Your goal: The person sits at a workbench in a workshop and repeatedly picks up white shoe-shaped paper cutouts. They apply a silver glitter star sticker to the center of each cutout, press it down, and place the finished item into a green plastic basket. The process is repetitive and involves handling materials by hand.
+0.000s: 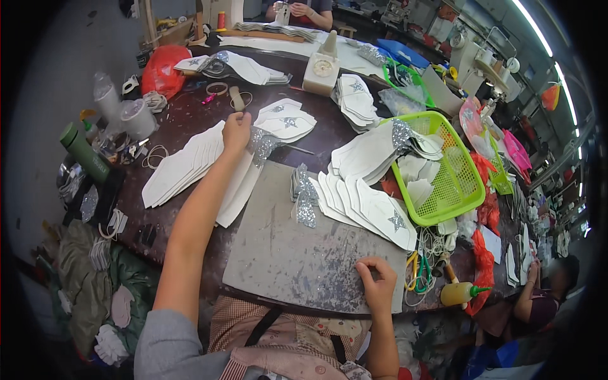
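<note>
My left hand (237,134) is stretched far over the table, its fingers closed at the near end of a small tool with a pale wooden handle (236,96). Under that forearm lies a fanned stack of white shoe-upper pieces (183,166) with silver glitter parts. My right hand (378,283) rests low over the grey work mat (278,244), fingers loosely bent and apart, nothing visible in them. On the mat's far part sit silver glitter strips (305,206). Right of them, more white pieces with glitter stars (373,212) overlap in a row.
A lime-green basket (449,209) holds white pieces at the right. Near the right edge lie green-and-yellow scissors (418,272), cords and a yellow glue bottle (457,294). A cream box-shaped device (321,73) stands at the back. Other people sit at the far side and lower right.
</note>
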